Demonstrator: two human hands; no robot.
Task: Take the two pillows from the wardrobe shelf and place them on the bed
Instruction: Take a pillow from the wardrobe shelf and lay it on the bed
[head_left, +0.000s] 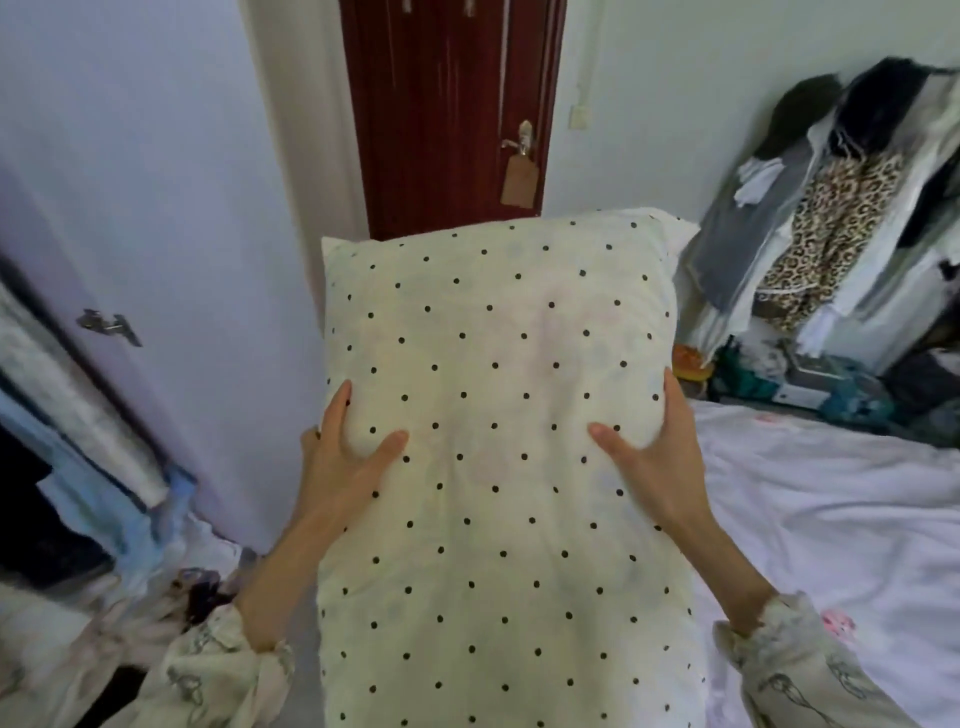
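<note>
Head view shows me a cream pillow (498, 441) with black dots, held up in front of the body with its long side running away from me. My left hand (345, 457) grips its left edge, thumb curled onto the top face and fingers wrapped around the side. My right hand (657, 457) grips the right edge the same way. Just to the right lies the bed (831, 509) with its pale sheet. Beyond the pillow stands a dark red door (447, 114), and hanging clothes (831, 234) fill the right.

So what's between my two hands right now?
The head view shows the cream, black-dotted pillow between them; the left hand and right hand grip its opposite sides, thumbs on top.
</note>
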